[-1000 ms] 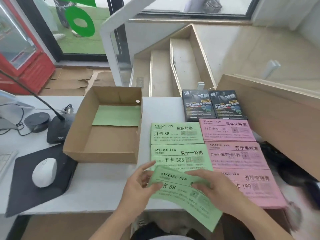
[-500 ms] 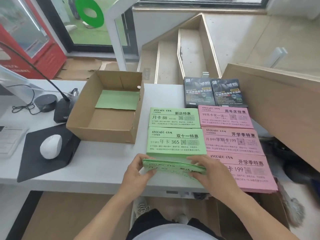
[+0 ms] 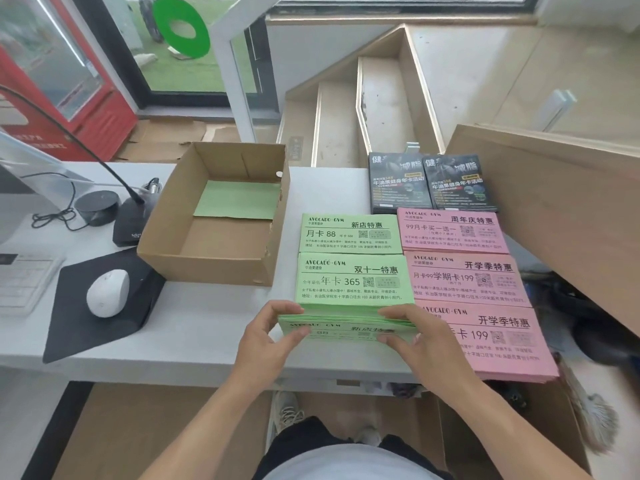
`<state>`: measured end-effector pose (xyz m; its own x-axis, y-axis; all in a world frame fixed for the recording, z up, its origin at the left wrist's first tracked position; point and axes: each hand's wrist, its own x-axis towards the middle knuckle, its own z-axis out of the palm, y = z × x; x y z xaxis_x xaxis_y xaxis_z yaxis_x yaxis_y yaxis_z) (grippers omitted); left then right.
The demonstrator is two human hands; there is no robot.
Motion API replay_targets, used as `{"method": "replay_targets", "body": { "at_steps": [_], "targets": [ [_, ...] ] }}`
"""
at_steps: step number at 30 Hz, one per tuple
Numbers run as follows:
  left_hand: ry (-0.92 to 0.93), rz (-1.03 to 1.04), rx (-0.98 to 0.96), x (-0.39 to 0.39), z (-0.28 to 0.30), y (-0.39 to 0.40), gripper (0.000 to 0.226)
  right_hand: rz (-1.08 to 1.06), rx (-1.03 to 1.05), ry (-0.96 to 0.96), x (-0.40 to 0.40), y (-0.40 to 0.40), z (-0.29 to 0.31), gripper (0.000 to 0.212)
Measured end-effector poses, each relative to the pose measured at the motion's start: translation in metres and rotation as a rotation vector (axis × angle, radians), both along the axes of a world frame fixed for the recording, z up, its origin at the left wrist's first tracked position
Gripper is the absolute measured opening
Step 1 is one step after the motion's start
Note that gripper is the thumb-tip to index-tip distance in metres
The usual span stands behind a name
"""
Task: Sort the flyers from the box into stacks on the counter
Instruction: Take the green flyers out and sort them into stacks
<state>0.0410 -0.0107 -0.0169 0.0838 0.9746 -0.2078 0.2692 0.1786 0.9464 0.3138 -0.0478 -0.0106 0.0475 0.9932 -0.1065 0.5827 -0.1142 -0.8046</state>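
Observation:
A bundle of green flyers (image 3: 341, 326) is held between both hands at the counter's near edge. My left hand (image 3: 266, 337) grips its left end and my right hand (image 3: 420, 337) grips its right end. Behind the bundle lie two green stacks (image 3: 349, 258) and to the right three pink stacks (image 3: 464, 278). Two black flyer stacks (image 3: 429, 183) sit at the back. The open cardboard box (image 3: 207, 265) stands left of the stacks with a green sheet (image 3: 239, 199) lying inside it.
A white mouse (image 3: 107, 292) on a black pad (image 3: 79, 327), a gooseneck microphone base (image 3: 131, 226) and a round black puck (image 3: 97, 206) occupy the counter's left side. A wooden partition (image 3: 554, 209) rises on the right. Stairs descend beyond the counter.
The green bundle was tilted up in both hands a second ago; now it is lowered nearly flat to the counter edge and squared between the hands.

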Motion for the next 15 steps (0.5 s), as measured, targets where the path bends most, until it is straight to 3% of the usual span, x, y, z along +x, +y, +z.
{"method": "replay_targets", "body": {
  "at_steps": [5,9,12,15],
  "targets": [
    [-0.026,-0.003,-0.058,0.005,-0.007,0.0,0.026,-0.009,0.144,0.019,0.002,-0.007,-0.008,0.035],
    [-0.046,-0.031,-0.102,0.004,-0.012,0.004,0.027,-0.124,-0.054,0.103,0.006,-0.008,-0.015,0.045],
    [-0.035,-0.034,-0.154,0.009,-0.014,0.006,0.024,-0.127,-0.111,0.168,0.004,-0.003,-0.013,0.035],
    [-0.046,-0.002,-0.089,0.016,0.001,0.02,0.027,-0.239,-0.087,0.311,0.002,0.014,0.005,0.022]
  ]
}}
